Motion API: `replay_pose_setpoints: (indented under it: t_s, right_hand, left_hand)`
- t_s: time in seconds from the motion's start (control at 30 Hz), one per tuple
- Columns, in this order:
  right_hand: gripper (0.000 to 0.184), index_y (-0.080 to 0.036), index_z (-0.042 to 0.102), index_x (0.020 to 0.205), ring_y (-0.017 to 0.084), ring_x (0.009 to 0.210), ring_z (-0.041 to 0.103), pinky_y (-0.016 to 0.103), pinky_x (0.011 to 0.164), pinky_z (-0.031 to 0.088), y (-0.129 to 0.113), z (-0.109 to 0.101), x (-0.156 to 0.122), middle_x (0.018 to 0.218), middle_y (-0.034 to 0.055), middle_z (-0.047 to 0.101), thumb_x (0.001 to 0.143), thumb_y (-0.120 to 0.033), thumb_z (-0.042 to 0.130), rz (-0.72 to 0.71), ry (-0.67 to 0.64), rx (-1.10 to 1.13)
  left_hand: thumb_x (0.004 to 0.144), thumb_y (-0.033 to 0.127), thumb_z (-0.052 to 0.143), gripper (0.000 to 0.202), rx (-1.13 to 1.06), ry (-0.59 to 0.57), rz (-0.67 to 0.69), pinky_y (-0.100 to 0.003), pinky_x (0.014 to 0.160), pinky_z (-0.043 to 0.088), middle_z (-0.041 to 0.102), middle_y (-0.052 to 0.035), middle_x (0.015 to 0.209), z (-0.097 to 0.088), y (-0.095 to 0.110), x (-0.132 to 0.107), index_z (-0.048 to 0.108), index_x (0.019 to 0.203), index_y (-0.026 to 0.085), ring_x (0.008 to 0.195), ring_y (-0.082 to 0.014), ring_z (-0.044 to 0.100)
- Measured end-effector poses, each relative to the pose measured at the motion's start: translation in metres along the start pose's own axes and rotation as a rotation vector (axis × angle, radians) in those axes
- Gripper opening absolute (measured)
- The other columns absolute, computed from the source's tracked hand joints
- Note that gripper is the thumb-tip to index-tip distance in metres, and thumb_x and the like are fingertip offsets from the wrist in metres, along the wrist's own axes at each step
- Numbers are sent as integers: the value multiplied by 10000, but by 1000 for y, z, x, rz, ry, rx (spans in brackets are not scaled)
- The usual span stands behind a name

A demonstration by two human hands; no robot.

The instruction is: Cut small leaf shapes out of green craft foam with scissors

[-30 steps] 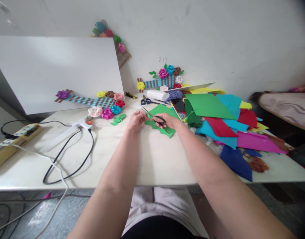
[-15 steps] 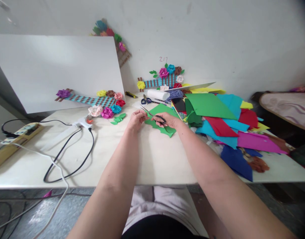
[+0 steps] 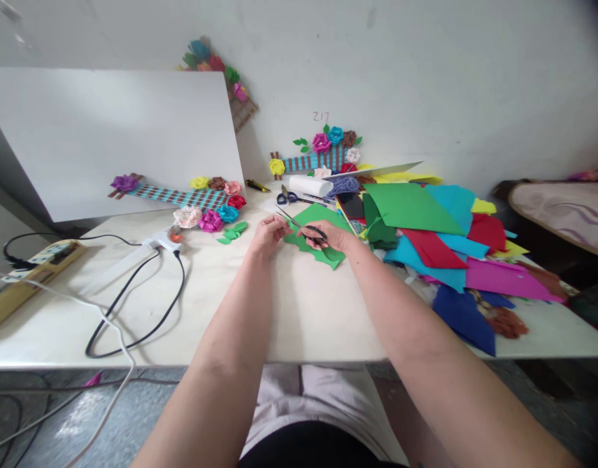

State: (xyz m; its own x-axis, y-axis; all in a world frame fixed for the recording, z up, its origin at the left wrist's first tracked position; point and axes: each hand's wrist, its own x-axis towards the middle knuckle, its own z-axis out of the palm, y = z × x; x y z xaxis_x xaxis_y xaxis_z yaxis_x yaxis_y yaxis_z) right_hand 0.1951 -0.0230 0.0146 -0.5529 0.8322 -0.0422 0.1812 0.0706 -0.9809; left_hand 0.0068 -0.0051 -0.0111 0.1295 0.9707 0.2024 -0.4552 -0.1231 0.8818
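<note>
My right hand [image 3: 329, 237] grips black-handled scissors [image 3: 299, 227], whose blades point left and are parted. My left hand [image 3: 268, 233] is pinched on a small green paper piece right at the blades; that piece is mostly hidden by the fingers. Both hands hover over a green paper sheet [image 3: 323, 255] with a jagged cut edge, lying on the white table [image 3: 299, 312]. Several cut green leaves [image 3: 232, 232] lie just left of my left hand.
A pile of coloured paper sheets [image 3: 440, 247] covers the table's right side. A woven strip with paper flowers [image 3: 182, 198] leans on a white board [image 3: 114, 140]. A glue gun [image 3: 157, 244], black cable [image 3: 133, 305], power strip [image 3: 30, 266] sit left. Blue scissors [image 3: 286, 197] lie behind.
</note>
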Motion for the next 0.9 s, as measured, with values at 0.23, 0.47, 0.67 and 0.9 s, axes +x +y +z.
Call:
replay_pose_setpoints:
  t_s: [0.23,0.47,0.67,0.9]
  right_hand:
    - [190,-130,584,801,54,342,382,181,311,187,-4,5,-1,460,-53,500,726,-304,607,32,45,15]
    - [175,-130,580,750,49,345,361,177,333,221,0,3,3,451,-48,487,732,-304,591,12,43,32]
    - [152,-127,579,742,44,348,360,170,327,233,6,-1,7,461,-50,490,725,-270,626,-24,41,2]
    - [250,-122,593,841,56,354,433,166,284,214,-4,4,-3,499,-32,553,775,-363,616,19,31,-19]
  left_hand:
    - [572,158,655,106,-12,17,5,-283,621,500,567,5,539,1,1,-1,559,611,138,500,-105,553]
    - [555,172,667,123,-9,22,0,-277,615,500,567,9,534,1,1,-1,563,612,141,500,-105,552]
    - [579,170,675,128,-15,18,6,-300,645,508,568,2,550,-1,1,0,556,615,140,510,-109,557]
    - [554,187,705,150,-46,70,96,-261,622,501,551,10,540,-3,-3,3,568,591,137,530,-87,533]
